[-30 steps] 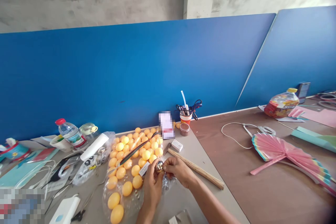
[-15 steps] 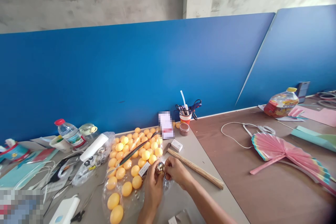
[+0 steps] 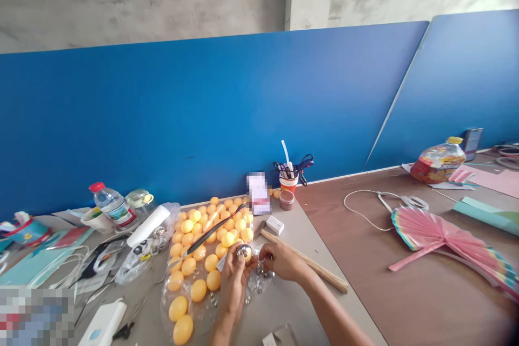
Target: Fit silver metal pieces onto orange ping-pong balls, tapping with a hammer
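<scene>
While the left hand (image 3: 233,282) grips a round, shiny silver metal ball (image 3: 245,252), the right hand (image 3: 283,261) curls just rightward; its pinch unclear.

Silvery metal ball (image 3: 244,252) sitting in L hand (image 3: 233,278)
Rd., reflecting light; sm. metal balls (image 3: 261,274) lying nr. it

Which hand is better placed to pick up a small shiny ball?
Probably the right hand: it is close to the small shiny balls, while the left hand holds the larger shiny ball.
</scene>
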`<move>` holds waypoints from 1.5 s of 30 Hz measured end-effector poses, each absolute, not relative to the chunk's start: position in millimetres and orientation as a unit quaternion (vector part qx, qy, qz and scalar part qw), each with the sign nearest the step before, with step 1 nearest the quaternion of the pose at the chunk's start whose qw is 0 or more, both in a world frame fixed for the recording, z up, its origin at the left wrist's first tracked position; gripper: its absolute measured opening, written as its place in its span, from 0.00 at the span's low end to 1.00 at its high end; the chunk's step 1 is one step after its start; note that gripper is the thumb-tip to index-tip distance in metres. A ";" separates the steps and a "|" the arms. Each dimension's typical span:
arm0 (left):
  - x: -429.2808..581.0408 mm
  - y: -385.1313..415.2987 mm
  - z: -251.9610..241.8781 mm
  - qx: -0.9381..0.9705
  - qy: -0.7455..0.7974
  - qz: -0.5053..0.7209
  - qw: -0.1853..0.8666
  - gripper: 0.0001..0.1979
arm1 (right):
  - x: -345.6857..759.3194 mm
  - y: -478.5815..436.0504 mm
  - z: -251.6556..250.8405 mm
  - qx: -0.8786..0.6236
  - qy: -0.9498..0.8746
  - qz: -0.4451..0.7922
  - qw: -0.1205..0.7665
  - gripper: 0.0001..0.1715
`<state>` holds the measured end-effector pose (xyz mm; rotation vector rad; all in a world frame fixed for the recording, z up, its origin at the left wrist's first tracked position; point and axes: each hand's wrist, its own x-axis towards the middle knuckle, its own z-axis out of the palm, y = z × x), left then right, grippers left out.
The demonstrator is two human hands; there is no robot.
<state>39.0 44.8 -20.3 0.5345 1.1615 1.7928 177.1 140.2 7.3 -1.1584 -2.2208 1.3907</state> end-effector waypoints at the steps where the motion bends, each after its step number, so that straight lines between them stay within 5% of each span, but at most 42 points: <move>1: 40.1 44.6 -18.2 0.203 0.461 0.731 0.461 0.32 | 176.5 136.9 8.1 -0.401 -0.798 0.437 0.111 0.11; 7: 39.9 44.3 -12.8 0.179 0.451 0.739 0.467 0.29 | 167.0 123.0 7.2 -0.396 -0.872 0.283 0.051 0.12; 16: 35.0 47.1 -19.7 0.173 0.417 0.753 0.478 0.25 | 167.4 130.0 12.1 -0.368 -0.822 0.390 0.192 0.12; 25: 37.2 44.8 -19.2 0.176 0.430 0.750 0.470 0.29 | 169.6 125.9 0.1 -0.386 -0.877 0.284 0.038 0.13; 33: 37.8 45.8 -16.2 0.189 0.454 0.739 0.461 0.27 | 164.7 131.1 0.7 -0.396 -0.823 0.359 0.190 0.11; 45: 36.2 44.0 -17.5 0.188 0.449 0.735 0.472 0.28 | 162.6 133.7 7.8 -0.412 -0.731 0.481 0.255 0.07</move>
